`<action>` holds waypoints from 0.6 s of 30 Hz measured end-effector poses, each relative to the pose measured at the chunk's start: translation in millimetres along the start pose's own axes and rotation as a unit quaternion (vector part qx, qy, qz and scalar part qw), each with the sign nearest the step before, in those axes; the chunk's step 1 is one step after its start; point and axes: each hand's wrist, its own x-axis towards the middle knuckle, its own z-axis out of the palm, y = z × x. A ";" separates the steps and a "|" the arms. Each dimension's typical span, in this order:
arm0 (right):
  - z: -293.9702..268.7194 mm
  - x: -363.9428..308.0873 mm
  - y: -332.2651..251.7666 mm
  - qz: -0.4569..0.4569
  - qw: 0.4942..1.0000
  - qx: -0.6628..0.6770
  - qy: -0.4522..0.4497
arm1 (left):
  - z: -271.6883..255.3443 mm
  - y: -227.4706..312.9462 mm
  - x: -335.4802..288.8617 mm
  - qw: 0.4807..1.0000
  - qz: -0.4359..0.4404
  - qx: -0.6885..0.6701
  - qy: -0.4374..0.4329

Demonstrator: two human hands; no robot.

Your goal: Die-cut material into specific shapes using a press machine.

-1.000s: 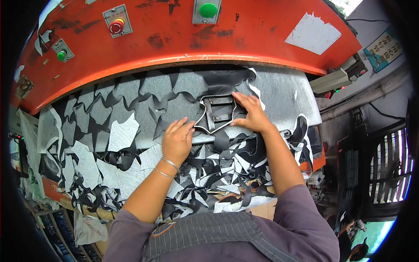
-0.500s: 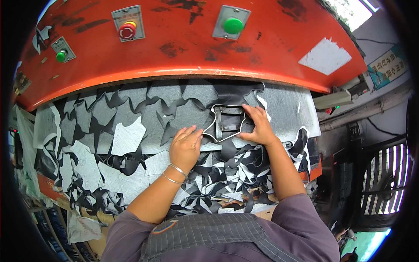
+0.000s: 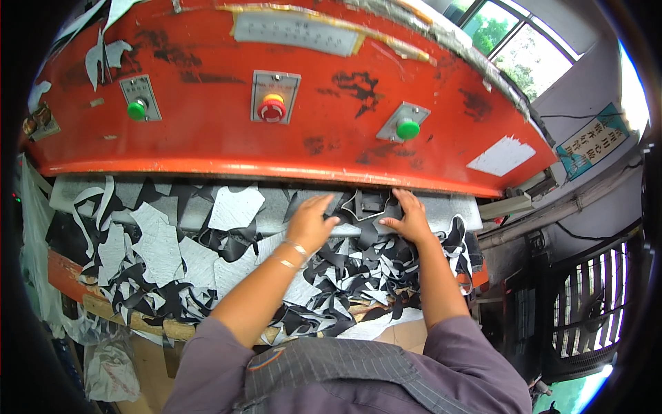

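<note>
A metal cutting die (image 3: 373, 203), a thin curved outline with crossbars inside, lies on black sheet material near the press's lower edge. My left hand (image 3: 312, 226) is just left of it, fingers stretched and thumb apart, holding nothing. At the die's right end is my right hand (image 3: 412, 217), its fingers beyond the right edge and its thumb near the front corner, spread apart. Whether the right fingertips touch the die I cannot tell. The press head hides the far part of the grey cutting board (image 3: 448, 207).
Ahead stands the red press head (image 3: 331, 148), with two green buttons (image 3: 407, 128) (image 3: 136, 109) and a red stop button (image 3: 272, 108). Cut pale pieces (image 3: 236, 207) and tangled black-and-white scraps (image 3: 345, 276) lie on the near side. A plastic bag (image 3: 110, 369) hangs lower left.
The view has tilted up, showing more of the press head. My left hand has come away from the die's left tip, and my right hand has loosened around its right end.
</note>
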 end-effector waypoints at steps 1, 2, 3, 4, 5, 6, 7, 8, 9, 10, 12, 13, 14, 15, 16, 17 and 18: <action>-7.7 -6.0 -12.4 0.026 1.000 0.003 0.012 | -23.4 1.7 2.1 1.000 0.010 -0.027 0.007; -18.9 -12.1 -26.6 0.060 0.994 0.084 0.038 | -55.2 1.3 8.1 0.999 -0.010 -0.034 0.011; -33.0 -16.2 -42.1 0.073 0.976 0.183 0.091 | -93.9 0.3 16.1 0.999 -0.030 -0.042 0.016; -53.8 -14.8 -64.2 0.045 0.960 0.245 0.130 | -134.2 -4.9 19.2 0.991 -0.007 -0.095 0.091; -72.5 -12.8 -85.7 0.022 0.937 0.305 0.168 | -172.1 0.5 20.6 0.976 0.029 -0.007 0.214; -88.8 -6.1 -104.5 -0.027 0.927 0.304 0.218 | -213.9 1.1 23.3 0.943 0.072 0.079 0.315; -101.9 3.4 -116.5 -0.070 0.914 0.295 0.270 | -242.8 11.4 28.1 0.899 0.128 0.138 0.396; -112.3 13.1 -130.3 -0.098 0.885 0.328 0.315 | -271.0 14.7 28.9 0.882 0.158 0.176 0.409; -115.0 26.7 -143.0 -0.106 0.851 0.402 0.320 | -296.2 14.9 27.8 0.861 0.186 0.217 0.421; -122.4 35.2 -142.2 -0.062 0.870 0.368 0.322 | -310.9 23.0 28.6 0.861 0.190 0.214 0.421; -123.7 34.1 -138.4 -0.027 0.883 0.322 0.341 | -325.9 34.0 27.2 0.934 0.067 0.246 0.251; -116.1 21.7 -138.7 -0.028 0.882 0.323 0.342 | -321.1 34.6 15.9 0.933 0.068 0.247 0.253; -106.7 2.2 -139.7 -0.023 0.889 0.321 0.327 | -311.2 37.8 -1.9 0.946 0.071 0.195 0.248; -99.9 -21.7 -138.9 -0.016 0.895 0.313 0.316 | -296.4 41.9 -18.8 0.958 0.077 0.136 0.242; -91.0 -51.0 -142.1 -0.006 0.938 0.262 0.227 | -279.2 45.7 -43.4 0.977 0.037 0.086 0.193; -83.7 -80.0 -144.9 0.004 0.969 0.206 0.136 | -254.8 46.5 -69.5 0.989 -0.003 0.035 0.144; -82.9 -103.1 -156.6 -0.023 0.984 0.174 0.017 | -232.8 45.5 -101.4 0.985 0.075 0.087 0.131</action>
